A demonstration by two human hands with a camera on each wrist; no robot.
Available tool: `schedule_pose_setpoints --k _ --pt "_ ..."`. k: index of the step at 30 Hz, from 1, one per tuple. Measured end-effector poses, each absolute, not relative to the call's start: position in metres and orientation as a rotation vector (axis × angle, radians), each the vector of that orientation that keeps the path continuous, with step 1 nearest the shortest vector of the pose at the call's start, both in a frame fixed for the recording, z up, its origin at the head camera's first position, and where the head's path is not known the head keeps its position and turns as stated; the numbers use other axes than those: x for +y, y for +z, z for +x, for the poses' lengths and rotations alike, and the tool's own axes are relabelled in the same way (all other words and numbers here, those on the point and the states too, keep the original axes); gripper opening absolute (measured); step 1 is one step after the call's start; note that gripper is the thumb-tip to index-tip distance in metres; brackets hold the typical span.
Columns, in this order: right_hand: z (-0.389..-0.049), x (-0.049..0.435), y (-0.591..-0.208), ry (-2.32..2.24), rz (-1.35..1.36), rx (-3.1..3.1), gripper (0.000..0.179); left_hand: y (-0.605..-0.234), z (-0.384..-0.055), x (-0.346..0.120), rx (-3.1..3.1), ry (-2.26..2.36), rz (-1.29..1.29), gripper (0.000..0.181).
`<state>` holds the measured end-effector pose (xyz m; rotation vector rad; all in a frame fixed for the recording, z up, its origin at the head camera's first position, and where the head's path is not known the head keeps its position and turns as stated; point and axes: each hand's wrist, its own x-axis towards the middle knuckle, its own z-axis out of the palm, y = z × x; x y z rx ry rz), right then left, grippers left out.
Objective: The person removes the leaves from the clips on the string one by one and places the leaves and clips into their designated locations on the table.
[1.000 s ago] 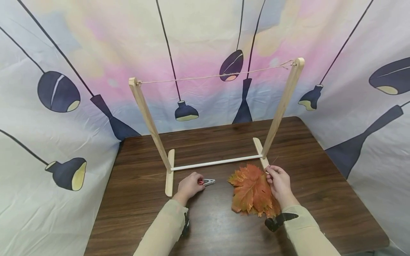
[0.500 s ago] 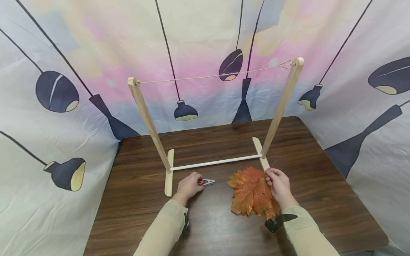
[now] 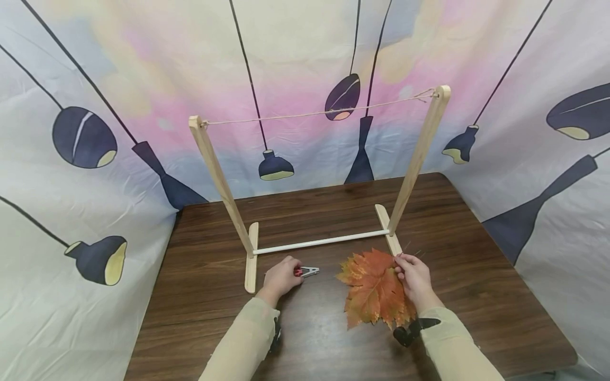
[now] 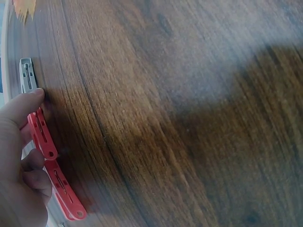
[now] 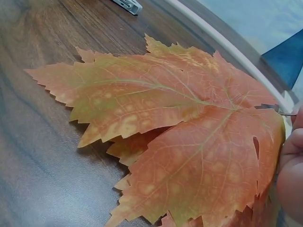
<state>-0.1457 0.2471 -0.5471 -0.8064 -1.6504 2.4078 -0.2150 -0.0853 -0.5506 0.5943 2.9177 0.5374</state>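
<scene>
My right hand pinches the thin stem of an orange artificial maple leaf at the right of the head view. More leaves show beneath it in the right wrist view, where the broad top leaf fills the middle. To the left, my left hand is low at the table with fingers curled about small plastic clothespins. A grey clothespin sticks out past the thumb tip. Under the fingers lies a red clothespin, with another red clothespin end to end below it, all partly covered by the hand.
Behind the hands stands a wooden frame with two posts, a white bottom rod and a string tied between the post tops. It rests on a dark wooden table. A lamp-printed cloth hangs behind.
The top leaf has shifted slightly at my right hand, its lower tips spreading downward. The right hand has dipped a little. My left hand stays in place with the clothespins.
</scene>
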Motion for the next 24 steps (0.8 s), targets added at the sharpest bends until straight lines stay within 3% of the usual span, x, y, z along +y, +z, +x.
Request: schedule_pose_setpoints --k 14,24 --pt "-0.1555 0.2516 -0.5483 2.364 -0.901 -1.67 0.013 -0.5515 -0.2138 -0.0867 2.922 0.555 0.62 0.031" --pt "-0.153 0.2536 -0.5505 2.257 -0.964 -1.884 0.037 -0.5487 -0.2127 -0.0869 2.919 0.568 0.616 0.03"
